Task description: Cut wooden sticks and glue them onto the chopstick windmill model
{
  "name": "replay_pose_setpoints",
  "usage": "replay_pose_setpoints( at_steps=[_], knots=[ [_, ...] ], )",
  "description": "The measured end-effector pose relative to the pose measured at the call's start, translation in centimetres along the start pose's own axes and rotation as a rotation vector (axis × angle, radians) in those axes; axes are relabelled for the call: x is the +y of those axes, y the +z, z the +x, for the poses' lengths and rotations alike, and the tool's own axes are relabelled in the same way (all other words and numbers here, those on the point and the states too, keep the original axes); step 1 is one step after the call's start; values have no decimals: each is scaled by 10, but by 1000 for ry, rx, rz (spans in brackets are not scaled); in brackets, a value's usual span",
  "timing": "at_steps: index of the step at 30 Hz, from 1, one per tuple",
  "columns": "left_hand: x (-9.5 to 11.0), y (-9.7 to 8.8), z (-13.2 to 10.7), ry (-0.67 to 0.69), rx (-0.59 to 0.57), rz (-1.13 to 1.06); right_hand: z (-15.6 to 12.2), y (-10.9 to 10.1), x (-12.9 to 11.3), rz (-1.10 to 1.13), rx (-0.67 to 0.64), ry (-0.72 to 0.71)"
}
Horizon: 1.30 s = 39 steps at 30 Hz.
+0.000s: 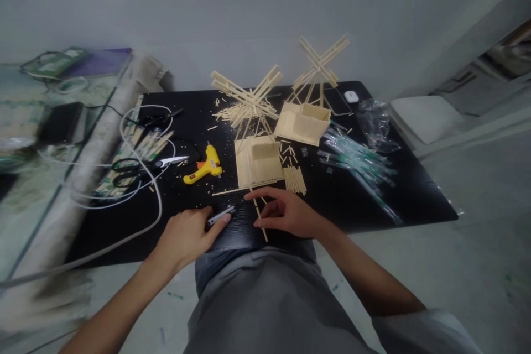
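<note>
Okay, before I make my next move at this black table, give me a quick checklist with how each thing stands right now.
1. Metal clipper gripped: ok, between the thumb and fingers of the left hand.
2. Thin stick in hold: ok, in the fingers of the right hand.
3. Glue gun out of both hands: ok, lying on the table beyond the left hand.
4. Glue gun cool: cannot tell.
5. Scissors free of the white cable: not ok, it crosses at their handles.
6. Table free of loose cut pieces: not ok, some lie scattered.
</note>
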<state>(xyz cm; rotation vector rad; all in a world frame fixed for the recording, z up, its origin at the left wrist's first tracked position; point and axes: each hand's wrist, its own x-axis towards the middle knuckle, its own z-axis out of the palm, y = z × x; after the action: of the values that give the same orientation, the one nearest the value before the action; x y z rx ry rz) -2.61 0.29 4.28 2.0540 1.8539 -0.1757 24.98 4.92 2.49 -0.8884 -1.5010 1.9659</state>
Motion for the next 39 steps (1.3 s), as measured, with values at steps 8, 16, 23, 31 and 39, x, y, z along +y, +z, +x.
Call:
replay_pose_setpoints(
  at_steps=[8,16,23,31,39],
  knots=[
    [0,-3,19,-190,350,-857,-3,12,3,-91,-109,-8],
    [20,-8,36,-180,403,-1105,-4,17,3,-204,-137,-24],
    [18,-18,31,-188,492,-1062,5,9,21,33,149,-12],
    [34,-22,33,164,459,-712,36,13,19,-171,316,-115],
    [40,-27,49,226,449,-560,54,-3,20,-383,298,-194]
  ],
)
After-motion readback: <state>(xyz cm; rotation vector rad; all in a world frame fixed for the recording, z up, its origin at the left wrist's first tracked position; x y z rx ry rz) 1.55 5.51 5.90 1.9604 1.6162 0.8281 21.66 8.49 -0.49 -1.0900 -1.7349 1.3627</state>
